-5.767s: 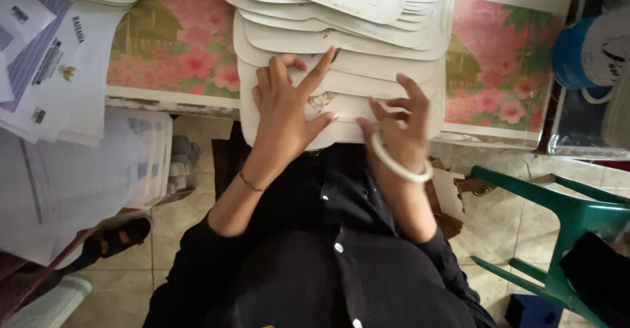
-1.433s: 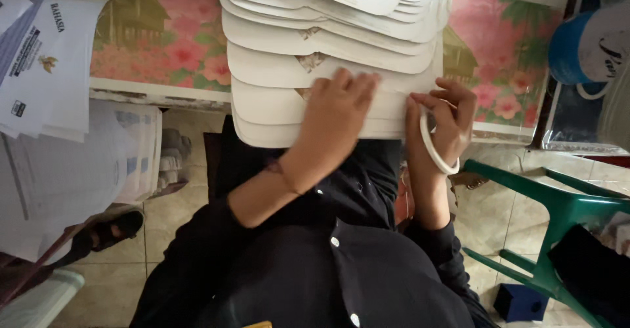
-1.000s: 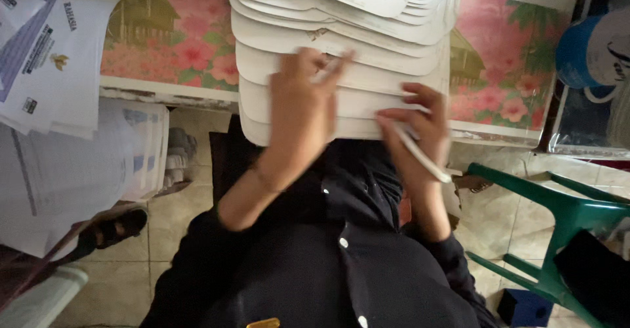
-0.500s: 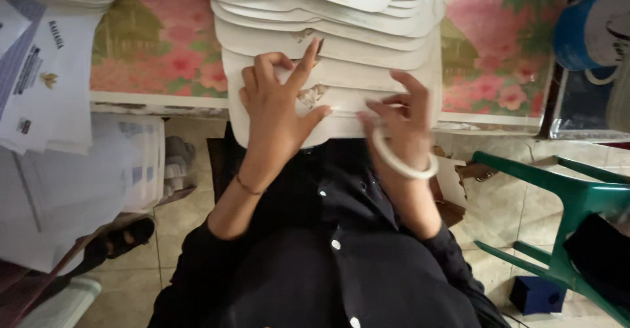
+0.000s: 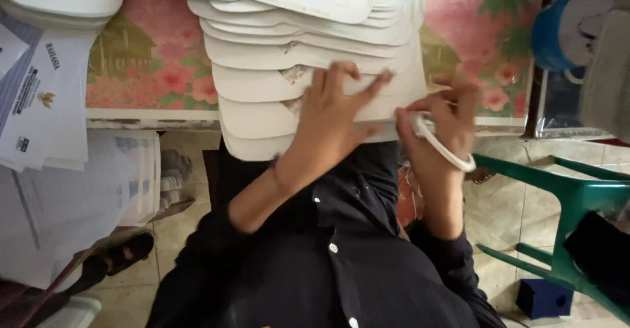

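Note:
A fanned pile of white fan-shaped card sheets [image 5: 262, 85] lies on a table with a pink floral cloth [image 5: 151, 59]. My left hand [image 5: 331, 121] rests flat on the nearest sheets, fingers spread, gripping nothing. My right hand [image 5: 449, 115] is at the right edge of the same sheets. It pinches a white plastic loop [image 5: 441, 145] whose upper end touches the card edge near my left fingertips. I wear a dark buttoned shirt, and a thin band circles my left wrist.
Printed papers [image 5: 39, 105] hang over the table's left edge, with more stacked papers [image 5: 141, 170] below. A green plastic chair [image 5: 577, 203] stands at the right, a small blue box [image 5: 541, 298] under it. A blue-and-white object [image 5: 564, 33] sits top right. A sandalled foot [image 5: 121, 256] shows lower left.
My right hand has swung the white loop up and left against the card edge. My left hand has shifted slightly right on the sheets, fingers less spread.

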